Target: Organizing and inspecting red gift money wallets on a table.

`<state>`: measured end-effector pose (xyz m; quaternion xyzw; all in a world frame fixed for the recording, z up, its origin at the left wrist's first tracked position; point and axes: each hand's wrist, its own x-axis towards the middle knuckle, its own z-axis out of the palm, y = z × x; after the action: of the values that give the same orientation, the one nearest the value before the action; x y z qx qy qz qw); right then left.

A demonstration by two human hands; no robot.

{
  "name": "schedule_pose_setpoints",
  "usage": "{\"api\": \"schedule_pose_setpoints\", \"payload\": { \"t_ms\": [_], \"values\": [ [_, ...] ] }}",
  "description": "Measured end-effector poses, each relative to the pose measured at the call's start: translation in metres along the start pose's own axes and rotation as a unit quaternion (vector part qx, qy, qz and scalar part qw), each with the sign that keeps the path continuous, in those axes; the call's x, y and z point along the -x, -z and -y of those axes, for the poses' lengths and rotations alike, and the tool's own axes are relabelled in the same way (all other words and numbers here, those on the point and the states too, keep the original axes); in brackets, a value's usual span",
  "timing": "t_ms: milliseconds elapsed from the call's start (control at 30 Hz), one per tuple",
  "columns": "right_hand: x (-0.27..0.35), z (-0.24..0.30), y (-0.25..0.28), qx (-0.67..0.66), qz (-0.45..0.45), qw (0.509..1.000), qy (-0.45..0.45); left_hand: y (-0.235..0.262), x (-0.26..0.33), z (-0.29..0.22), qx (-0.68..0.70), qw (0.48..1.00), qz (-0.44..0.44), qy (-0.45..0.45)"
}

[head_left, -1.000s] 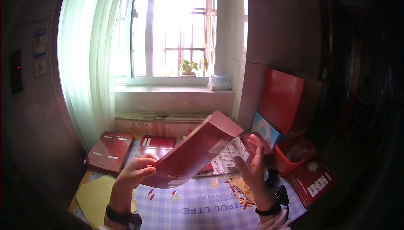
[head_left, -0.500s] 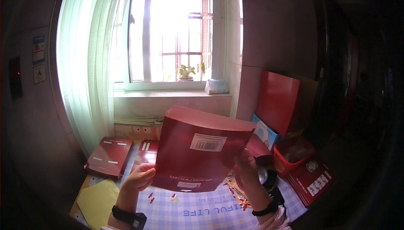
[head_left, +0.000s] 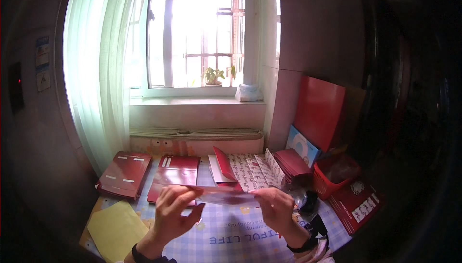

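A flat red paper folder (head_left: 224,196) is held between my two hands above the table, tilted so that I see it nearly edge-on. My left hand (head_left: 174,209) pinches its left end, thumb below and fingers on top. My right hand (head_left: 278,210) grips the other end. Beyond it, red packets (head_left: 174,179) lie flat on the checked tablecloth (head_left: 192,243). Next to them is an open red folder (head_left: 223,163) with patterned sheets (head_left: 255,171). Whether the held folder contains anything cannot be seen.
Another red stack (head_left: 126,175) and a yellow sheet (head_left: 117,229) lie at left. A red basket (head_left: 332,186), a clear round roll (head_left: 301,198), dark red folders (head_left: 294,166) and a red pack (head_left: 356,207) are at right. A large red board (head_left: 318,114) leans against the wall.
The folder was raised upright with its barcode side showing; it has tipped nearly flat and come lower, uncovering the open folder and patterned sheets behind. Both hands have kept their grip.
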<state>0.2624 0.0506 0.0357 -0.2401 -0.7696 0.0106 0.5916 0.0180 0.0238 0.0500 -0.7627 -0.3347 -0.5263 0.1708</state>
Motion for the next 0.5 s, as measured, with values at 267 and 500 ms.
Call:
{"api": "schedule_pose_setpoints", "payload": {
  "t_ms": [267,500],
  "values": [
    [0.001,0.011,-0.008,0.064,0.040,0.990,0.123,-0.001,-0.001,-0.008,0.113,0.992,0.054,0.030],
    [0.005,0.006,-0.015,0.060,0.035,0.994,0.086,-0.011,0.007,-0.010,0.152,0.981,0.036,0.119]
  ]
}}
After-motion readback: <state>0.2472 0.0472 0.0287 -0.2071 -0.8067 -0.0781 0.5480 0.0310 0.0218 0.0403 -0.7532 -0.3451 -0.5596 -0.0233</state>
